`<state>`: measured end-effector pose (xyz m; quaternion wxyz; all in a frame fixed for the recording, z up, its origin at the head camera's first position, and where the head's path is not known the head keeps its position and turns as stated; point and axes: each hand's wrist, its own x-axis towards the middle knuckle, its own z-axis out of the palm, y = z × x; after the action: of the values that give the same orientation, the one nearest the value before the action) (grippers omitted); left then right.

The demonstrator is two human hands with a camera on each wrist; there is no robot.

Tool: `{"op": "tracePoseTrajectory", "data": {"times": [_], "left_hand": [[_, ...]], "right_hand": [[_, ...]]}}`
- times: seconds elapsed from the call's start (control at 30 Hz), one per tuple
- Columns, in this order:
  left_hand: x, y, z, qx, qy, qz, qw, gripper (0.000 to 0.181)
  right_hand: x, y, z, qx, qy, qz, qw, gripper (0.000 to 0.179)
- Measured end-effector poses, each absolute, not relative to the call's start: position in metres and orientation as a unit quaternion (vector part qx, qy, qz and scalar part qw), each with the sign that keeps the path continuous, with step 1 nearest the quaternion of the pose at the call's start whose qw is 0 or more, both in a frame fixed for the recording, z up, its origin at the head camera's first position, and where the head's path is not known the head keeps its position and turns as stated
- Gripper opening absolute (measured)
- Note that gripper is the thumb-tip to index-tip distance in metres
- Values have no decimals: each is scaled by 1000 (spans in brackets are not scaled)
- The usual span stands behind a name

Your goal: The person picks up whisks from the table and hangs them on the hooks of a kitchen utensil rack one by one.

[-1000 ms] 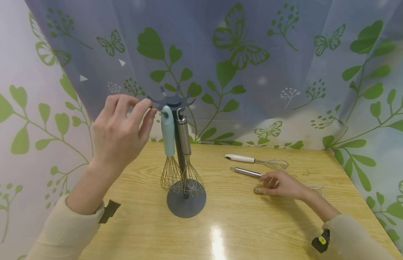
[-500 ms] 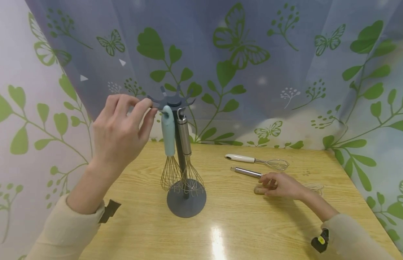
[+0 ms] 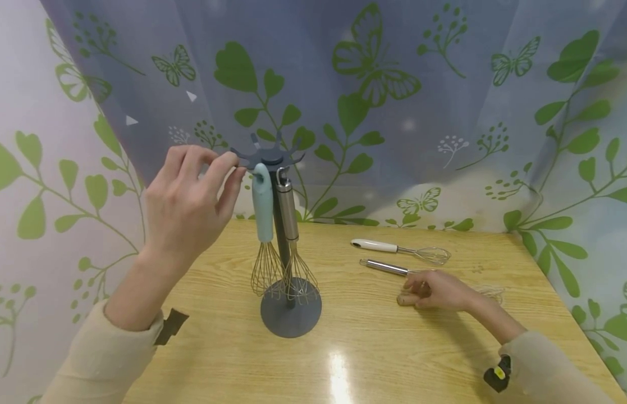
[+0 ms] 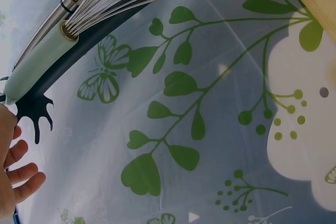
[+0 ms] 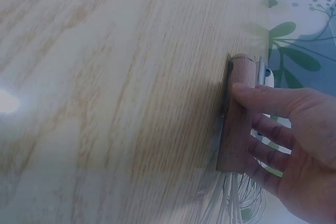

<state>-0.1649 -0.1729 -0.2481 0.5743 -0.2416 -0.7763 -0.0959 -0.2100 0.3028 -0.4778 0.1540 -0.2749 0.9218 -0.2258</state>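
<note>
My left hand pinches a hook arm of the dark grey rotating utensil stand between thumb and index finger. From that stand hang a whisk with a light blue handle and a steel-handled whisk, wires downward. At the right, my right hand grips a whisk with a wooden handle lying on the table. The right wrist view has the thumb on one side of this handle and the fingers on the other; its wires point toward the lower edge.
Behind the right hand lie a white-handled whisk and another steel-handled whisk, side by side on the wooden table. A curtain printed with leaves and butterflies hangs along the table's back edge.
The fingers and thumb of my right hand have drawn closer round the wooden handle. My left hand keeps its pinch on the stand, and the hanging whisks stay put.
</note>
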Motion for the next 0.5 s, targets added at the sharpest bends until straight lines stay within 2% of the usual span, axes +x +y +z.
{"op": "tracePoseTrajectory", "data": {"times": [0.27, 0.5], "left_hand": [[-165, -173, -248, -244, -776, -94, 574, 15], [-165, -173, -248, -245, -775, -92, 576, 11]], "right_hand": [[-211, 303, -477, -279, 918, -230, 162, 32], [-209, 303, -472, -284, 915, -235, 166, 30]]}}
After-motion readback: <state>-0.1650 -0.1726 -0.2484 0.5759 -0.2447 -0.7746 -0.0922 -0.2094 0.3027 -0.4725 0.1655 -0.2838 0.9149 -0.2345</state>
